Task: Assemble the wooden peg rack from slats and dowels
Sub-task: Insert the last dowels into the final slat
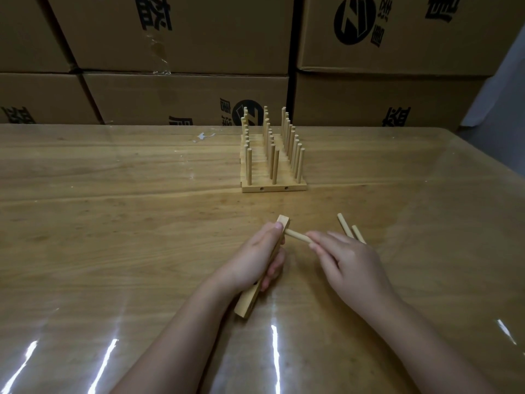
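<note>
My left hand (257,254) grips a loose wooden slat (247,302) on its edge, near the table's middle. My right hand (345,258) pinches a short dowel (297,236) whose far end meets the slat's side near its upper end. Two more dowels (350,232) lie on the table just behind my right hand. Farther back stands the built part of the peg rack (273,163), several slats side by side with three rows of upright dowels and two holes in its front edge.
The wooden table (113,223) has a glossy clear cover with glare streaks near the front. Stacked cardboard boxes (184,66) form a wall right behind the table. A small white scrap (202,137) lies at the back, left of the rack.
</note>
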